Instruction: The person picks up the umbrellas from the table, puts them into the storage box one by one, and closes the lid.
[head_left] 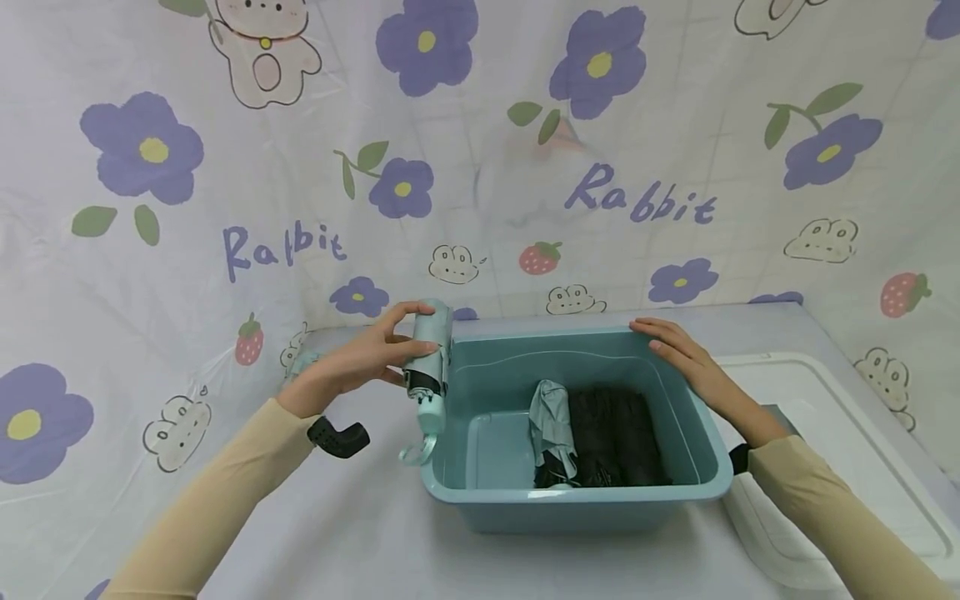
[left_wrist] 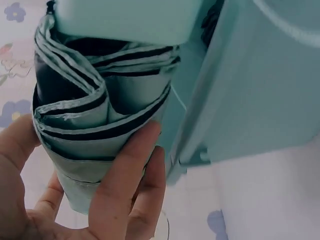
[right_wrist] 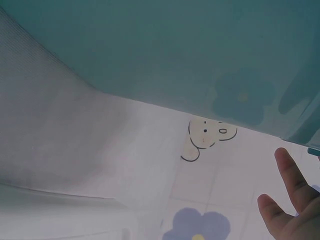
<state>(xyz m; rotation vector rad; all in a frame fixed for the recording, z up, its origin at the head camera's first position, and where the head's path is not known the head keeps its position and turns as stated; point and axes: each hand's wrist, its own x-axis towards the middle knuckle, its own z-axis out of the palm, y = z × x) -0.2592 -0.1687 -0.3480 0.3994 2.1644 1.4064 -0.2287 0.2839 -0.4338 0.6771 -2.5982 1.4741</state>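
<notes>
Three bundles (head_left: 596, 433) lay in the teal bin (head_left: 570, 517), seemingly done, while one folded umbrella (head_left: 431, 362), gripped by the left hand (head_left: 367, 354) at its left edge, seemed unplaced, the right hand (head_left: 690, 358) resting straight-fingered opposite, the white lid (head_left: 847, 425) off.

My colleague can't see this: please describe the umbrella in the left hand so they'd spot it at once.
Find the big blue-green bin. At its left end, the left hand holds a folded pale-blue umbrella with a black strap and a mint handle. The pale-blue bundle and black bundles lie inside the bin; this one alone is held.
</notes>
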